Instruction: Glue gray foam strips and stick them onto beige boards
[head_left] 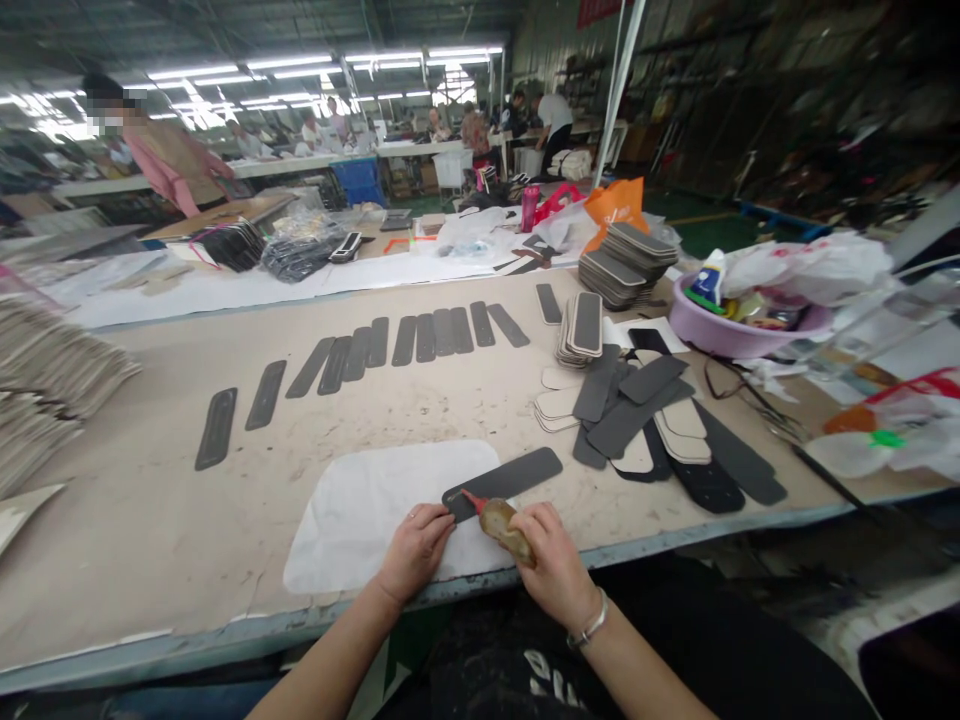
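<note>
One strip [529, 473], partly over white sheet [352, 510]. Left hand [415, 550], fingers pinching its left end, likely steadies it; right hand [551, 562], fingers around bottle [504, 530], angles nozzle [473, 501] there.

At lower centre, the dark grey strip [529, 471] looks matt and smooth, the squeeze bottle [506, 530] cloudy plastic, the bracelet [598, 621] shiny metal; at right, the purple basin [720, 334] is smooth plastic.

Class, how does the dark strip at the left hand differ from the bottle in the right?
The strip is thin and flat; the bottle is rounded. The strip is dark grey; the bottle is brownish. The strip lies down; the bottle tilts in the right hand. Both touch a hand.
</note>
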